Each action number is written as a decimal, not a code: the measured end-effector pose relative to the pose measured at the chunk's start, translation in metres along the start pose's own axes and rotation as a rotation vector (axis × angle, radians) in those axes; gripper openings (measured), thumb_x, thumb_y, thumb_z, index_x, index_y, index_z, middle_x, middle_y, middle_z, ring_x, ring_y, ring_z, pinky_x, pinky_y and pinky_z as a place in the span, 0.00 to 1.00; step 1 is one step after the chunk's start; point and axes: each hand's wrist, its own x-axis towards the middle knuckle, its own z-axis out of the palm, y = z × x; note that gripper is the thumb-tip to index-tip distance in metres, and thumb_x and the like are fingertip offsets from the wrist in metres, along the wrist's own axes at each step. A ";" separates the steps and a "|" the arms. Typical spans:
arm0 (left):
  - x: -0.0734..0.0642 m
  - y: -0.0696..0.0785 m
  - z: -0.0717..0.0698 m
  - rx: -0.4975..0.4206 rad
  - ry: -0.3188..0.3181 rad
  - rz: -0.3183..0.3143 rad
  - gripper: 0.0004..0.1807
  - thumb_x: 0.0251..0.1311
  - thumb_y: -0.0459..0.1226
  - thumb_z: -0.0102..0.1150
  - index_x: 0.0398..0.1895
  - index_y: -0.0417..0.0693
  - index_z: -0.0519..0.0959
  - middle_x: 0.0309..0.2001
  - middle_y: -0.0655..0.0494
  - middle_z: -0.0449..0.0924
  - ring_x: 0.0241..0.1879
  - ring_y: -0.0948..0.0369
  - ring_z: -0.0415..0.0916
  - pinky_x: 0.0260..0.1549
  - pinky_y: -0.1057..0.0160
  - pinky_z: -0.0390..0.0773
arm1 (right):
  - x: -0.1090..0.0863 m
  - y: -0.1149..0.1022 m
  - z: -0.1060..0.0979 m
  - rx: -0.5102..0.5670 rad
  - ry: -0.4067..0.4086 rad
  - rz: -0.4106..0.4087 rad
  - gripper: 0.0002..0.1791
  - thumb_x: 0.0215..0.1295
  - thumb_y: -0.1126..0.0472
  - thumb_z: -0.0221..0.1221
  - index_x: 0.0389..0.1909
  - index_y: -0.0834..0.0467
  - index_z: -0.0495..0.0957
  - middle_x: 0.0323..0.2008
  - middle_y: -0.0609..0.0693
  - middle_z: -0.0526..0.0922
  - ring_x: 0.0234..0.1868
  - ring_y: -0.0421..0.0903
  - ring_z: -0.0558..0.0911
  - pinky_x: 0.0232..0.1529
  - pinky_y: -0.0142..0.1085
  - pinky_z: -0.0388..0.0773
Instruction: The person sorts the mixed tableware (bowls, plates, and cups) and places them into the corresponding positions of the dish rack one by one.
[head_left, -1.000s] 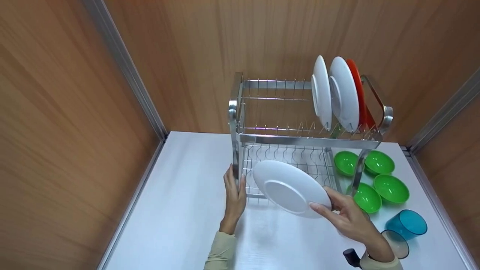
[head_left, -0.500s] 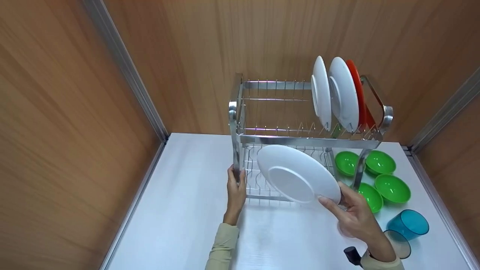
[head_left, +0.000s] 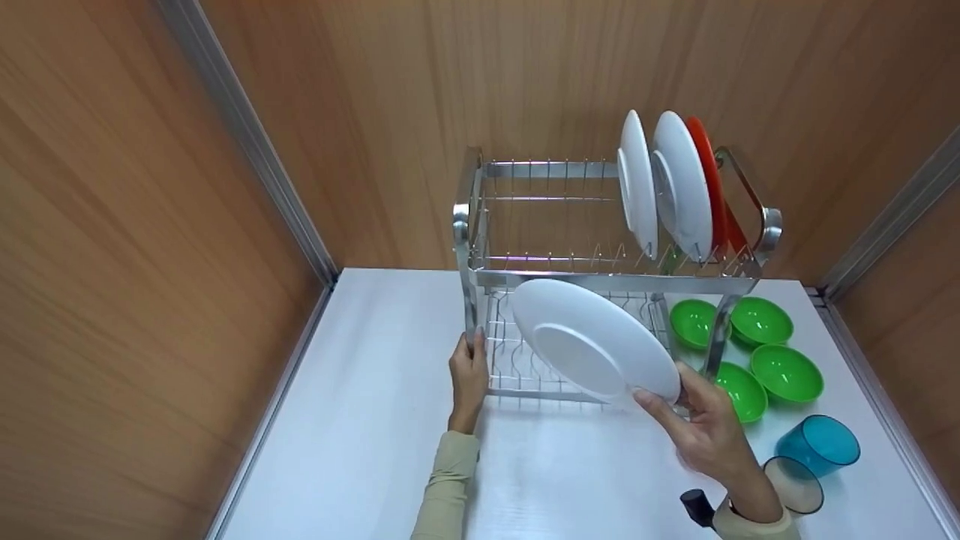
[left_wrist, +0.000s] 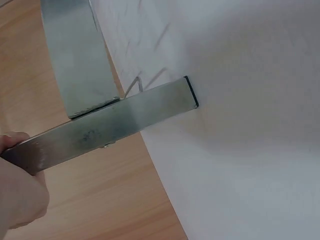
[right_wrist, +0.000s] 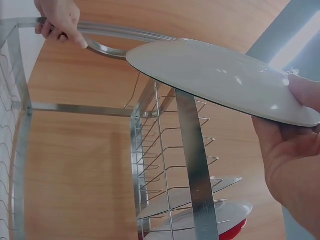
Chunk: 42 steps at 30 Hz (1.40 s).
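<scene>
Table [head_left: 337, 412], dish rack [head_left: 645, 283] on it. Holding white plate [head_left: 596, 341] tilted at rack's front, right edge pinched in right hand [head_left: 701, 424]. Upright at rack's top right: two white plates [head_left: 682, 187], red plate [head_left: 718, 195]. Gripping rack's left leg [left_wrist: 110, 122] with left hand [head_left: 469, 375]. Right of rack: green bowls [head_left: 786, 373]; blue cup [head_left: 829, 450] right-front of rack.

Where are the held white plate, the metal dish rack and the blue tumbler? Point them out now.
Held white plate [head_left: 596, 341]: head view, on its underside.
Metal dish rack [head_left: 619, 283]: head view, on its upper front rail.
Blue tumbler [head_left: 815, 447]: head view, on its wall.
</scene>
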 end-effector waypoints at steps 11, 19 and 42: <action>0.002 -0.004 0.002 -0.037 0.016 -0.014 0.21 0.81 0.44 0.48 0.24 0.51 0.66 0.19 0.61 0.60 0.20 0.63 0.58 0.19 0.68 0.59 | 0.002 -0.004 0.001 0.046 0.029 -0.088 0.24 0.51 0.89 0.61 0.52 0.78 0.76 0.56 0.51 0.85 0.55 0.43 0.85 0.47 0.33 0.84; 0.002 -0.005 0.001 -0.013 0.016 -0.013 0.22 0.81 0.47 0.47 0.23 0.51 0.65 0.19 0.61 0.60 0.20 0.63 0.57 0.19 0.67 0.59 | 0.005 -0.012 0.001 -0.020 0.116 -0.101 0.16 0.58 0.81 0.66 0.47 0.78 0.76 0.56 0.47 0.85 0.56 0.43 0.85 0.50 0.34 0.83; 0.002 -0.006 0.002 -0.019 0.025 0.002 0.20 0.81 0.43 0.48 0.25 0.51 0.66 0.20 0.61 0.59 0.21 0.62 0.56 0.20 0.67 0.58 | 0.029 -0.023 0.008 -0.169 0.326 -0.151 0.27 0.70 0.53 0.67 0.41 0.78 0.75 0.52 0.39 0.86 0.53 0.37 0.85 0.50 0.28 0.81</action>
